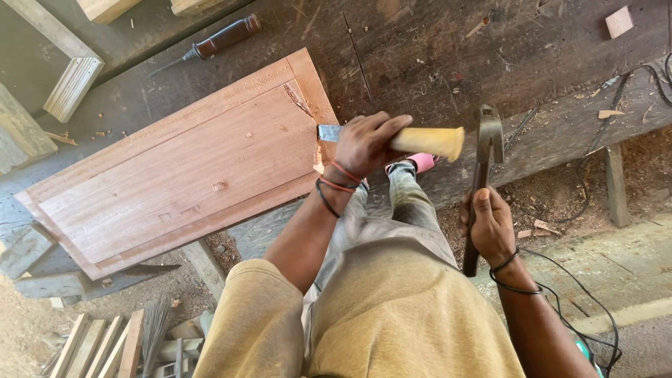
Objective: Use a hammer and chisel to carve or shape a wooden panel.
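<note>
my left hand (364, 143) grips the chisel (399, 138), its blade on the wooden panel (182, 168). my right hand (490, 224) grips the hammer (483, 175) near the chisel's handle.

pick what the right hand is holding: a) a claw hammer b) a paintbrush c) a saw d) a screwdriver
a, the right hand grips the dark handle of a claw hammer, its metal head raised beside the pale wooden handle of the chisel that the left hand holds against the edge of the reddish wooden panel.
</note>
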